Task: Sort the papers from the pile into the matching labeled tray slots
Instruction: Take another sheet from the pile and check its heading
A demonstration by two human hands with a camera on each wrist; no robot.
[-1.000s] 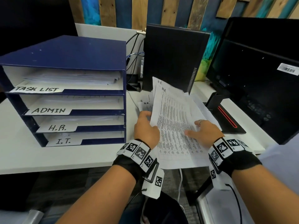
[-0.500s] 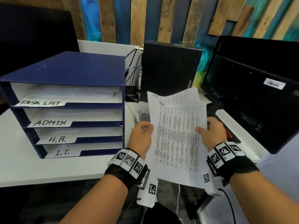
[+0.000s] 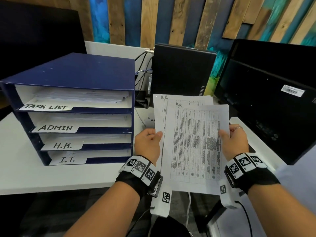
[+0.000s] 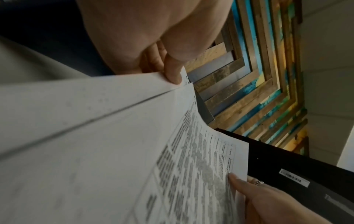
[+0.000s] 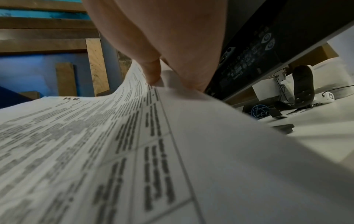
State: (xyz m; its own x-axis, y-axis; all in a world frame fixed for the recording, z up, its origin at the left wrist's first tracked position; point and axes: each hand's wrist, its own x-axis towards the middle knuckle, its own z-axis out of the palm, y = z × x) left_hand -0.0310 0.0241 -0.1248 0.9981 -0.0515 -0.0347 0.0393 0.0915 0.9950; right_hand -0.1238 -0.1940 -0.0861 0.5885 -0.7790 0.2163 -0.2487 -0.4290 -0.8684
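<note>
Both hands hold up a small stack of printed sheets marked "H.R." at the top, above the desk's front edge. My left hand pinches the left edge, thumb on top. On the right edge my right hand pinches the sheets. A blue tray rack stands to the left, with slots labeled TASK LIST, ADMIN, H.R. and I.T., each holding papers. More paper lies on the desk behind the held sheets.
A black computer tower stands behind the papers, with cables to its left. A large black monitor fills the right side. The white desk runs below the rack.
The sheets have come up off the desk pile and now hang squared between both hands. My right hand shifted from pressing on the page to pinching its right edge.
</note>
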